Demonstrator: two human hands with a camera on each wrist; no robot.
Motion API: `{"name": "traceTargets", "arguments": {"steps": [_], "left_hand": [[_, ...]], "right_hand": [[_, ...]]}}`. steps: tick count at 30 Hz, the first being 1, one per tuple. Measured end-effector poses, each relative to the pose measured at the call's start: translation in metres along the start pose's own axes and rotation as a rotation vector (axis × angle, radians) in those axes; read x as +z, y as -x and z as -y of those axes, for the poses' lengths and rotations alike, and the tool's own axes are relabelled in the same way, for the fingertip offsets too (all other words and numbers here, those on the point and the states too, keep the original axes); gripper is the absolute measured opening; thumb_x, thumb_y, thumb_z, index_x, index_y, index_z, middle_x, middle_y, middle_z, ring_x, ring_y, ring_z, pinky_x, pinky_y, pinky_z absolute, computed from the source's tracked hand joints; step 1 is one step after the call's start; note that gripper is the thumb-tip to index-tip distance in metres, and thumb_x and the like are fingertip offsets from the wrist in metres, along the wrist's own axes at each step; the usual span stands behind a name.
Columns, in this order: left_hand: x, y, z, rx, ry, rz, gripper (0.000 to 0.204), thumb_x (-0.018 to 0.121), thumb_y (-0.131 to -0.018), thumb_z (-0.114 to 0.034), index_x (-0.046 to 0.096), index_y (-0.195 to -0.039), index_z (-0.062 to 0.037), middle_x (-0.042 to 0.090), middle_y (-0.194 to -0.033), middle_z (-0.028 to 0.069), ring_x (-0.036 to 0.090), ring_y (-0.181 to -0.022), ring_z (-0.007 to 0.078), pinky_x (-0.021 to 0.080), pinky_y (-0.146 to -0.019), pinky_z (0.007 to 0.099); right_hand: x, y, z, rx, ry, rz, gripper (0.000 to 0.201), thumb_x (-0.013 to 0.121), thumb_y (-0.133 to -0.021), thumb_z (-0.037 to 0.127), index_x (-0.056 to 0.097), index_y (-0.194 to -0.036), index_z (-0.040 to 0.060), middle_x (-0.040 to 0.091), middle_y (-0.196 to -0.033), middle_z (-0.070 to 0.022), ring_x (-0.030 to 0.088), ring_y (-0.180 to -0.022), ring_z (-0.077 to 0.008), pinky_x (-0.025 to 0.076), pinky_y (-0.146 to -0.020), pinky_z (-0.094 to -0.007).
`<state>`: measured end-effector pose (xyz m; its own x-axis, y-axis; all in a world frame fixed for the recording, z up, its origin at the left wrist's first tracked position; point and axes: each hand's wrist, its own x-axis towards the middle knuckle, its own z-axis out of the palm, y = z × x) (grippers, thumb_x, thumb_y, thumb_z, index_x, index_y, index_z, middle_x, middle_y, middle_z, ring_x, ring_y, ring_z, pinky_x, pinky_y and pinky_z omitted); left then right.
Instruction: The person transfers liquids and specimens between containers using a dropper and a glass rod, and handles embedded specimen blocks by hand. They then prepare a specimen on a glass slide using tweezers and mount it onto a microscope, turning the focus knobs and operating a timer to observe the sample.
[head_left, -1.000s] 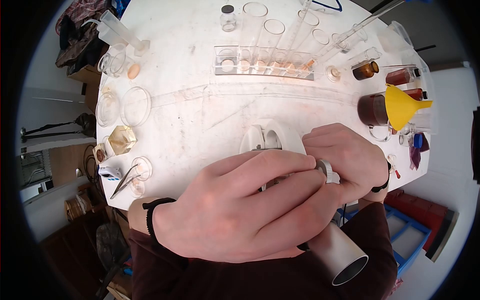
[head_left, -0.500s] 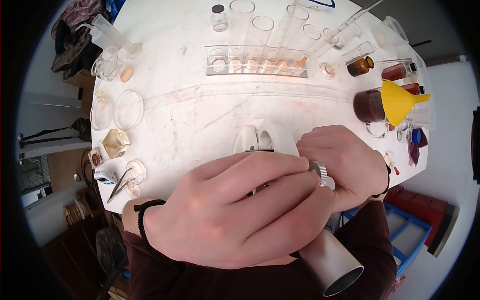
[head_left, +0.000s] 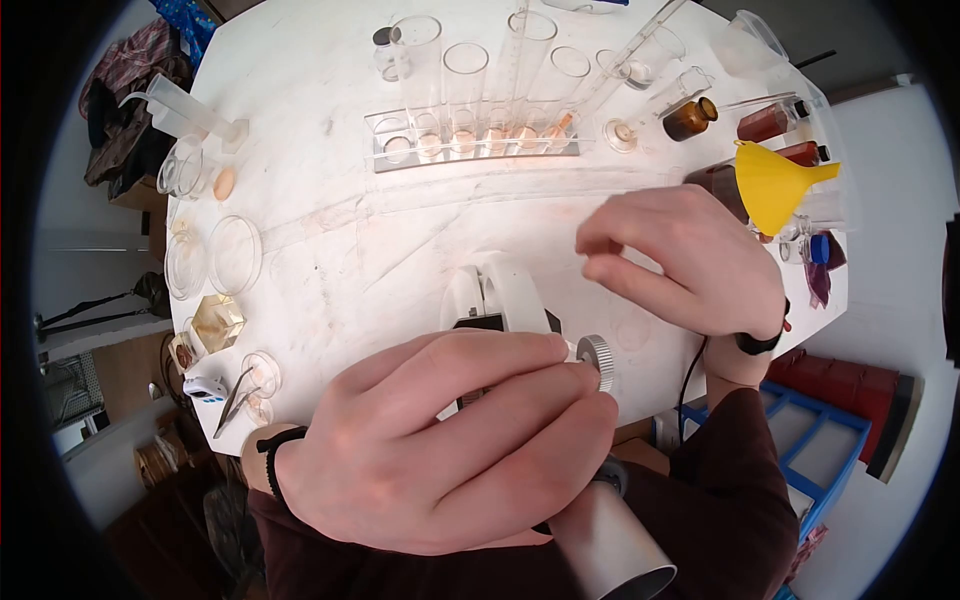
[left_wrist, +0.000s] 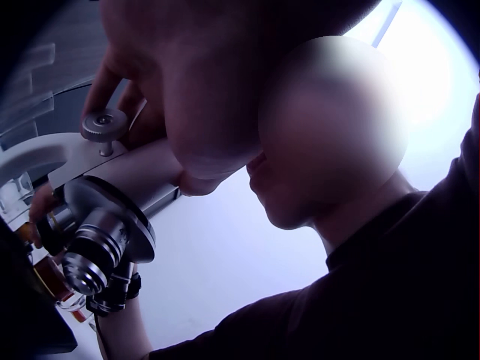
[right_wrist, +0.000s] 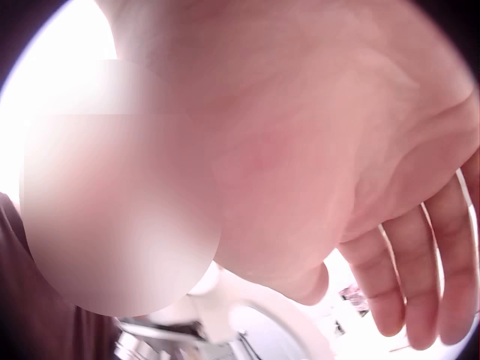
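A white microscope (head_left: 505, 285) stands at the table's near edge, its silver eyepiece tube (head_left: 615, 545) pointing toward the person. The left hand (head_left: 450, 440) grips the microscope's head, covering much of it, with fingertips beside a ridged knob (head_left: 596, 362). From the left wrist view, the left hand (left_wrist: 180, 82) curls over the head near the knob (left_wrist: 105, 124), above the silver objectives (left_wrist: 94, 251). Off to the right of the microscope, the right hand (head_left: 690, 260) is raised and holds nothing. Its fingers are loosely extended in the right wrist view, where the palm (right_wrist: 300, 135) shows.
Behind the microscope stands a clear rack (head_left: 480, 150) with several glass tubes. Petri dishes (head_left: 235, 255), a clear yellowish block (head_left: 218, 322) and tweezers (head_left: 233, 402) lie at left. At right are a yellow funnel (head_left: 780, 187), a brown bottle (head_left: 690, 118) and a black cable (head_left: 690, 375).
The right hand has come away from the knob and moved up and to the right. The left hand keeps its grip, while the whole head view has shifted so the table items appear further left.
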<state>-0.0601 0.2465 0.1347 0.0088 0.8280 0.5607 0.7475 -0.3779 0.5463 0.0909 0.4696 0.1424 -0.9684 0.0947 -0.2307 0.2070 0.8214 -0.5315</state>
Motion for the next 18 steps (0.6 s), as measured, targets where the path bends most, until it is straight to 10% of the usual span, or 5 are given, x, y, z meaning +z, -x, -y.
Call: {"name": "traceTargets", "arguments": {"steps": [10, 18], "left_hand": [[-0.006, -0.001, 0.002, 0.02, -0.017, 0.08, 0.047, 0.085, -0.075, -0.04, 0.068, -0.105, -0.0078, 0.078, -0.1, 0.0048, 0.071, -0.095, 0.0268, 0.059, -0.07, 0.0315], [-0.007, -0.003, -0.001, 0.001, 0.002, 0.1, 0.051, 0.086, -0.074, -0.045, 0.068, -0.103, -0.0073, 0.078, -0.1, 0.007, 0.071, -0.097, 0.0277, 0.059, -0.072, 0.0331]], "right_hand": [[0.039, -0.028, -0.034, 0.147, 0.37, -0.089, 0.037, 0.061, -0.1, 0.032, 0.071, -0.108, -0.0032, 0.066, -0.131, -0.0224, 0.065, -0.114, -0.0371, 0.054, -0.094, -0.0418], [0.044, -0.036, -0.049, 0.117, 0.296, -0.074, 0.033, 0.059, -0.099, 0.028, 0.068, -0.094, -0.003, 0.066, -0.105, -0.0189, 0.065, -0.099, -0.0378, 0.053, -0.087, -0.0451]]}}
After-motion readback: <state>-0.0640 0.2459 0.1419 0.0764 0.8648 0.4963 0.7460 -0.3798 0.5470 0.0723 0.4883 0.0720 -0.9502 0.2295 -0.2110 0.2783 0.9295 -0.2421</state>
